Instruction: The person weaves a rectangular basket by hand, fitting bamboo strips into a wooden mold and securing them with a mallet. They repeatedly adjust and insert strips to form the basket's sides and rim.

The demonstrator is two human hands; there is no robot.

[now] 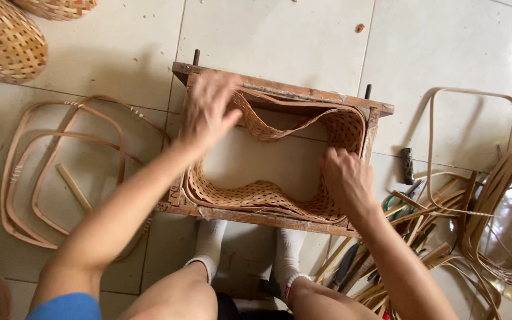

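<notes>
A rectangular wooden frame [280,92] lies on the tiled floor in front of my feet. Inside it curls a band of woven bamboo mesh [256,194], bent into a wavy loop along the frame's walls. My left hand [208,109] presses on the mesh at the frame's far left corner, fingers spread. My right hand [345,178] grips the mesh at the near right side, fingers curled over its edge.
Bent bamboo rim loops [48,172] lie on the floor at left, with a short stick [73,187] inside them. Finished woven baskets [4,44] sit at top left. Loose bamboo strips, another rim loop [475,95] and hand tools [407,166] crowd the right side.
</notes>
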